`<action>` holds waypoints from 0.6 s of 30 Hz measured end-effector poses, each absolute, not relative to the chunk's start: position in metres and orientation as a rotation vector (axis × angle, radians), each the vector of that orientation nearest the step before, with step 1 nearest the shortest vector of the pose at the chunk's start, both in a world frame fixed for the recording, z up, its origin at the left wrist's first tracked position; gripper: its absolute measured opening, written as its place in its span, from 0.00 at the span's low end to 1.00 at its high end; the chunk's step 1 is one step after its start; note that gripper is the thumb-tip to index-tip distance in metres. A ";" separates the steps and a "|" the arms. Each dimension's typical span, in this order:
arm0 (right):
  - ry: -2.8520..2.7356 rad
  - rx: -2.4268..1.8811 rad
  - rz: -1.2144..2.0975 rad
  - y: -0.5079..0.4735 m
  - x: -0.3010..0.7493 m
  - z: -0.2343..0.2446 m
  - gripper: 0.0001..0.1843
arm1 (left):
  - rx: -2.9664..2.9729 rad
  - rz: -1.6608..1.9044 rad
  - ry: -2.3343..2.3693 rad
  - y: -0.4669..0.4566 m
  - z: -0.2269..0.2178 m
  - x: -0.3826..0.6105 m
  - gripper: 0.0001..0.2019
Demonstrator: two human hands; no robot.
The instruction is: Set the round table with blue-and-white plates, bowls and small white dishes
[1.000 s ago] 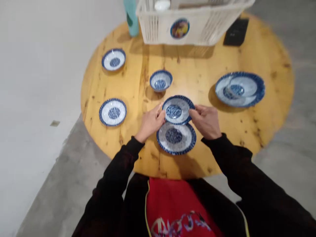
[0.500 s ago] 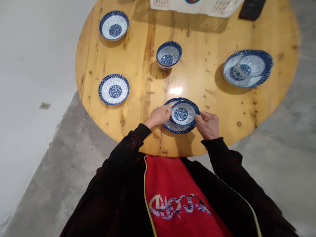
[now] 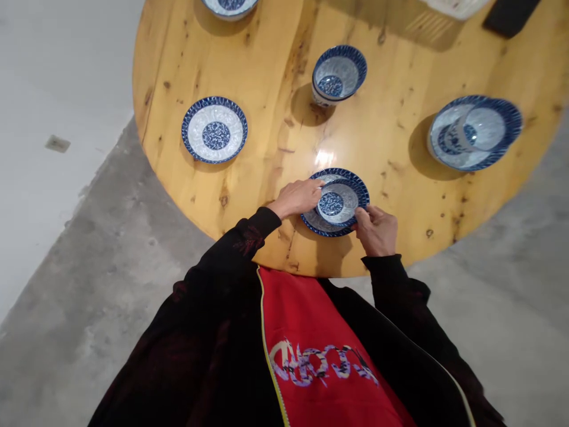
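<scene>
One small, round, blue-and-white patterned ceramic bowl [image 3: 338, 204] is between the hands, over a wider, blue-rimmed ceramic plate [image 3: 316, 222]. At its right rim, the right hand [image 3: 377, 230] pinches it with thumb and fingers; the left hand [image 3: 299, 198] has fingertips at the opposite rim, whether gripping I cannot tell. Beyond the left hand, leftward, another flat blue-and-white plate [image 3: 215, 134] rests on the round yellow wooden worktop [image 3: 271, 107].
</scene>
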State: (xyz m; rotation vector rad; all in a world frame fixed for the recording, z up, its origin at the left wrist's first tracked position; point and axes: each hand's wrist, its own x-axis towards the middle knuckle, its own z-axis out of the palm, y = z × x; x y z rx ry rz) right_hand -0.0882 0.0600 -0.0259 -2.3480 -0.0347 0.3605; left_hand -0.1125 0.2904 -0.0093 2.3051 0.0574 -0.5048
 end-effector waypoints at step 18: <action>0.187 -2.146 0.324 0.063 -0.093 -0.014 0.03 | 2.156 -0.377 -0.002 0.292 -0.017 -0.109 0.19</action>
